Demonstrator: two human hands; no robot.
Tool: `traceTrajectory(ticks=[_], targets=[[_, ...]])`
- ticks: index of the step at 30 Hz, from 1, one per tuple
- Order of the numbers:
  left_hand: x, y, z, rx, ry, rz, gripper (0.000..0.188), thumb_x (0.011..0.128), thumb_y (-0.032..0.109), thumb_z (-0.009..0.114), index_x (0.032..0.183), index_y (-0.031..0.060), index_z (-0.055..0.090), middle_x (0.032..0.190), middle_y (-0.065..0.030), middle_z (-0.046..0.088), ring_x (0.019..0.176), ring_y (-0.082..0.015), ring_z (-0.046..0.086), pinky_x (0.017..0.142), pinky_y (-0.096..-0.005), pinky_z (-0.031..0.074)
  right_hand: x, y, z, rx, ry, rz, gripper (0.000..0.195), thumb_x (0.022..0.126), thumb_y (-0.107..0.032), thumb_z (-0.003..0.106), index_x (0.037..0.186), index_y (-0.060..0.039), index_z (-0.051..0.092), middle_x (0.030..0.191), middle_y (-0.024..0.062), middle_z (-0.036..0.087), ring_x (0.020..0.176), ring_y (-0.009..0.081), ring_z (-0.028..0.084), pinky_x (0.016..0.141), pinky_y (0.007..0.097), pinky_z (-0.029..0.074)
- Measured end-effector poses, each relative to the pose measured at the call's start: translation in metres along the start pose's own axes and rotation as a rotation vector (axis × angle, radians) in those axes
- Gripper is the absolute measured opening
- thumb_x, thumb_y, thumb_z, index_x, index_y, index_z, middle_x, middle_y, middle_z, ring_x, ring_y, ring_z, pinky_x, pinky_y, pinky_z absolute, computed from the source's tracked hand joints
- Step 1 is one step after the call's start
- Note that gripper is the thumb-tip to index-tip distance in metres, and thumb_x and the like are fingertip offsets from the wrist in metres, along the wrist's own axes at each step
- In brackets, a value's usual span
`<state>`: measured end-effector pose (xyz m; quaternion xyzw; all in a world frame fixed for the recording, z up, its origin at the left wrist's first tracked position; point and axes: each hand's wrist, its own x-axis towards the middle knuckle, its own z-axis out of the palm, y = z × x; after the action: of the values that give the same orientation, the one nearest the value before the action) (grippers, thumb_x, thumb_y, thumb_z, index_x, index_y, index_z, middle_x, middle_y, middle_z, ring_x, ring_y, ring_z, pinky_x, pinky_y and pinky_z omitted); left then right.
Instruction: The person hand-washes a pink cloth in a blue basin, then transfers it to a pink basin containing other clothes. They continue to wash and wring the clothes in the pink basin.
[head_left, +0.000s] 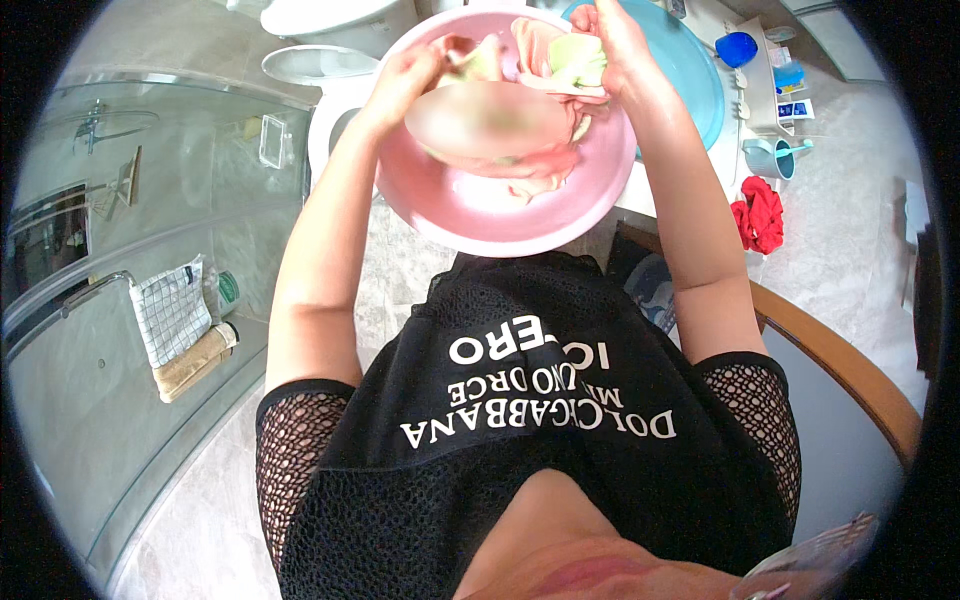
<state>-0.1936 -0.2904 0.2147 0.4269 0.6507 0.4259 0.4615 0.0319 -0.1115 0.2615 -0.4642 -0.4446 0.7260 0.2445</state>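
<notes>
Over a pink plastic basin (480, 225) my two bare hands hold a bunched cloth (540, 161) patterned in pink, orange and green. My left hand (420, 69), at the left of the picture, has its fingers closed on one part of it, near the basin's left wall. At the right, my right hand (619, 45) grips another part, where pale green shows, close to the basin's right wall. Between the hands the cloth sags into the basin. A blurred oval patch covers its middle, so the detail there is hidden.
A light blue basin (694, 82) sits behind my right forearm. Further right are a blue cup (769, 159) with a toothbrush, a red cloth (759, 217) and a shelf of toiletries. Glass shower panels and a rail with towels (176, 307) stand at the left.
</notes>
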Motion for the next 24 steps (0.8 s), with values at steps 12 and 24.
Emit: traceTrajectory(ticks=[12, 24], targets=[[-0.020, -0.027, 0.080, 0.737, 0.457, 0.443, 0.030, 0.089, 0.022, 0.056, 0.112, 0.0031, 0.061, 0.114, -0.0248, 0.057, 0.105, -0.0427, 0.057, 0.092, -0.0503, 0.046, -0.096, 0.099, 0.025, -1.089, -0.576, -0.342, 0.020, 0.086, -0.029, 0.062, 0.088, -0.0093, 0.066, 0.073, 0.0072, 0.063, 0.072, 0.0243, 0.065, 0.069, 0.0369, 0.052], [0.007, -0.084, 0.147, 1.026, 0.183, 0.044, 0.059, 0.083, 0.048, 0.052, 0.132, 0.0166, 0.050, 0.127, -0.0268, 0.049, 0.113, -0.0443, 0.050, 0.099, -0.0596, 0.033, 0.018, 0.176, 0.011, -1.451, 0.143, -0.261, 0.040, 0.095, -0.039, 0.044, 0.117, -0.0086, 0.061, 0.124, 0.0182, 0.053, 0.117, 0.0396, 0.046, 0.098, 0.0547, 0.038]])
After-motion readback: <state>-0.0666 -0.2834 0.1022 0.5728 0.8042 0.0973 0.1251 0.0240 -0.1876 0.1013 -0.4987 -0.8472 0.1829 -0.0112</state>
